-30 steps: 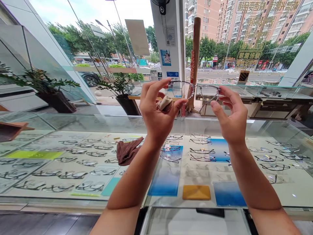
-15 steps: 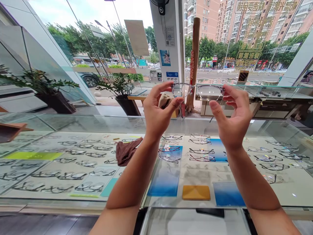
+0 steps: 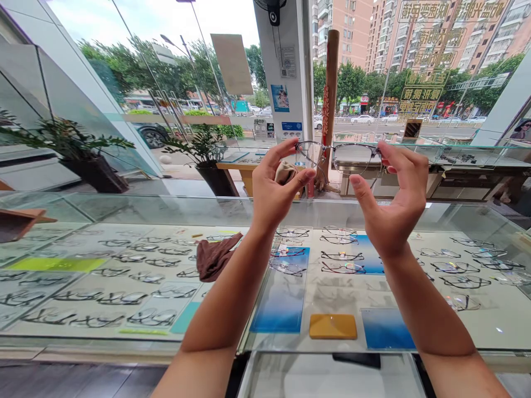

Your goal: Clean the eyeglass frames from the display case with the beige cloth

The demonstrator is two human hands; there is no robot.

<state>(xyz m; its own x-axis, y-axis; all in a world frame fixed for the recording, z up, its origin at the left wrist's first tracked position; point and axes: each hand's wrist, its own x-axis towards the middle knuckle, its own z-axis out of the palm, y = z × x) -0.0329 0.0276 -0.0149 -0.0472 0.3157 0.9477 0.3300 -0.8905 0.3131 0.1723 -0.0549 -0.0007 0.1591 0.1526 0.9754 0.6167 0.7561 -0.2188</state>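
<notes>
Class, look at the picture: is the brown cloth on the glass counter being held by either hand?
No. The brown cloth lies loose on the counter, while both the left hand and right hand hold up the glasses.

Over the last second the glasses (image 3: 338,156) rose a little and drifted right against the window, their front tilting so the lenses looked flatter and narrower than before. The left hand (image 3: 277,190) shifted right with them, its thumb closing up toward the forefinger at the left lens, the beige cloth (image 3: 285,172) bunched in the palm. The right hand (image 3: 394,207) lifted slightly, its thumb swinging out away from the frame.
</notes>
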